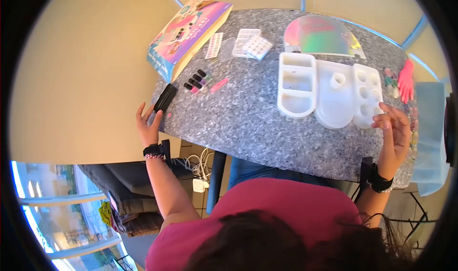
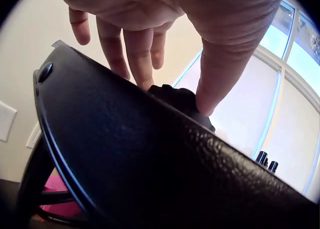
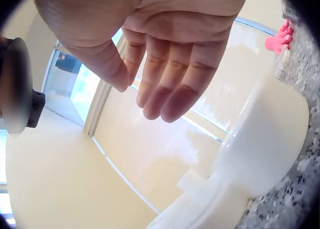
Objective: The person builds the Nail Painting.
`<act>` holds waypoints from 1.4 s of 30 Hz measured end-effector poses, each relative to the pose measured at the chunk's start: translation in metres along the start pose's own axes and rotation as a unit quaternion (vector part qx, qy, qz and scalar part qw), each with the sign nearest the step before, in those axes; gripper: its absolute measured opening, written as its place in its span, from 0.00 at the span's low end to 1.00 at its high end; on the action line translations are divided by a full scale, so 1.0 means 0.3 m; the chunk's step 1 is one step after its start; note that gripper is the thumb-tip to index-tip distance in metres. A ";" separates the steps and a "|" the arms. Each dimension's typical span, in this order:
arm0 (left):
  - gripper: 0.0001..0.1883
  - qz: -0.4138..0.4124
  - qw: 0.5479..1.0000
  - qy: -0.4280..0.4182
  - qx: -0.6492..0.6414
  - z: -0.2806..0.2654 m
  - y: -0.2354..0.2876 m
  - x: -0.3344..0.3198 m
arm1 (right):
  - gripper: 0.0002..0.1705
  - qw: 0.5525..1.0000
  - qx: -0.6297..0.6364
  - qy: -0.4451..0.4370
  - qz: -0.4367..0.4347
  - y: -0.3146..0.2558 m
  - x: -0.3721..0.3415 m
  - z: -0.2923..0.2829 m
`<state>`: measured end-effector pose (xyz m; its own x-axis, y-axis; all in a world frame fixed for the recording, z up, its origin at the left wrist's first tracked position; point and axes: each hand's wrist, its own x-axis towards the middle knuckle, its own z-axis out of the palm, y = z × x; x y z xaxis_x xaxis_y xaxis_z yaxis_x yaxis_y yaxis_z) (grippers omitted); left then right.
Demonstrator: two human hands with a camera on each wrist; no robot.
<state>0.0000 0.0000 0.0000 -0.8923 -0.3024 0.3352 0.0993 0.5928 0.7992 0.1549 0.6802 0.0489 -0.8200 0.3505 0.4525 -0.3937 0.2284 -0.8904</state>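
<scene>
At the table's left edge lies a long black object [image 1: 165, 97]. The left hand [image 1: 149, 125] pinches its near end; in the left wrist view the thumb and a finger of the left hand [image 2: 150, 39] lie on either side of the black object [image 2: 182, 101], partly hidden behind a dark edge. The right hand [image 1: 395, 135] is at the near right corner of a white tray [image 1: 334, 111] with several compartments. In the right wrist view the right hand [image 3: 170, 54] holds nothing, its fingers relaxed, above and apart from the white tray [image 3: 265, 134].
A colourful box [image 1: 191, 32] stands at the back left. Small black-capped bottles [image 1: 196, 81], pink sticks [image 1: 219, 85], a sticker sheet [image 1: 214, 45] and small white trays [image 1: 246, 41] lie nearby. Behind the tray is a shiny half-round board [image 1: 324, 34]; a pink hand shape [image 1: 406, 81] lies right.
</scene>
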 end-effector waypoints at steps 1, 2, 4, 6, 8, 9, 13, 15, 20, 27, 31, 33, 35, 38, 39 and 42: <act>0.41 -0.010 1.000 -0.011 0.015 -0.004 -0.003 -0.003 | 0.19 1.000 0.001 0.005 -0.005 -0.005 0.001 -0.002; 0.41 0.014 1.000 -0.016 0.014 -0.007 -0.037 0.002 | 0.19 1.000 -0.013 0.011 -0.008 -0.006 0.003 -0.014; 0.42 0.005 0.997 -0.034 0.069 -0.013 0.013 -0.009 | 0.19 0.999 0.005 0.035 -0.002 -0.013 0.010 -0.048; 0.37 0.086 0.991 0.001 0.100 -0.025 -0.053 0.013 | 0.18 0.998 -0.013 0.066 -0.013 -0.029 0.021 -0.069; 0.33 0.113 0.990 0.015 -0.087 -0.031 -0.062 0.054 | 0.16 0.996 0.027 0.082 -0.011 -0.028 0.041 -0.113; 0.32 0.083 0.986 0.053 -0.136 0.022 0.061 0.034 | 0.13 0.993 0.044 0.106 -0.008 -0.040 0.055 -0.112; 0.26 0.061 0.931 0.034 -0.358 0.199 0.323 0.058 | 0.10 0.982 0.094 0.162 0.011 -0.045 0.118 -0.125; 0.23 0.094 0.890 -0.060 -0.442 0.342 0.493 0.042 | 0.11 0.978 0.137 0.156 0.000 -0.010 0.147 -0.149; 0.23 -0.018 0.857 -0.176 -0.484 0.645 0.735 0.033 | 0.12 0.956 0.257 0.141 0.026 0.052 0.175 -0.153; 0.27 -0.216 0.772 -0.220 -0.555 0.887 0.786 -0.043 | 0.23 0.953 0.239 0.168 0.083 0.129 0.154 -0.160; 0.27 -0.227 0.780 -0.217 -0.541 0.918 0.791 -0.088 | 0.23 0.955 0.210 0.183 0.106 0.138 0.155 -0.153; 0.29 -0.211 0.800 -0.213 -0.520 0.934 0.775 -0.103 | 0.23 0.956 0.198 0.187 0.107 0.145 0.158 -0.153; 0.30 -0.203 0.787 -0.246 -0.528 0.947 0.753 -0.107 | 0.23 0.956 0.192 0.188 0.113 0.157 0.153 -0.158; 0.32 -0.192 0.782 -0.283 -0.522 0.955 0.743 -0.113 | 0.24 0.953 0.223 0.168 0.119 0.144 0.142 -0.160; 0.33 -0.189 0.790 -0.287 -0.508 0.957 0.742 -0.116 | 0.24 0.952 0.223 0.169 0.120 0.149 0.138 -0.159; 0.33 -0.176 0.797 -0.284 -0.503 0.953 0.742 -0.124 | 0.25 0.949 0.214 0.185 0.143 0.158 0.134 -0.158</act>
<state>-0.0705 0.3567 0.0228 -0.9699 0.2383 -0.0500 -0.1536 -0.4395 0.8850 0.1230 0.7482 0.0271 -0.7480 0.6553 0.1054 -0.3744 -0.2855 -0.8822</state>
